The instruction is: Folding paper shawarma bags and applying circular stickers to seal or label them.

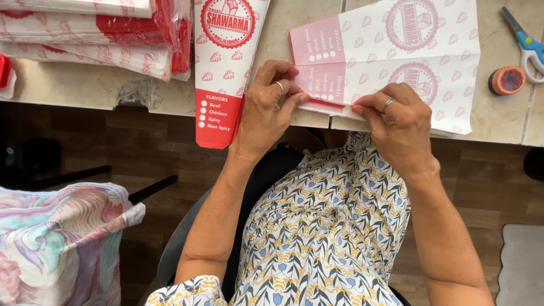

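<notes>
A white paper sheet point(396, 62) printed with pink patterns and a red band lies on the stone counter point(73, 85), one flap folded over. My left hand point(266, 110) presses the folded red edge with its fingertips, a ring on one finger. My right hand point(396, 122) pinches the same fold from the right, also ringed. Both hands meet at the sheet's near edge.
A finished red-and-white paper cone sleeve point(224, 62) lies left of my hands, overhanging the counter edge. Stacks of printed sheets point(96, 34) sit far left. An orange glue cap point(507, 80) and blue scissors point(530, 45) lie at right. A patterned cloth point(62, 243) is at lower left.
</notes>
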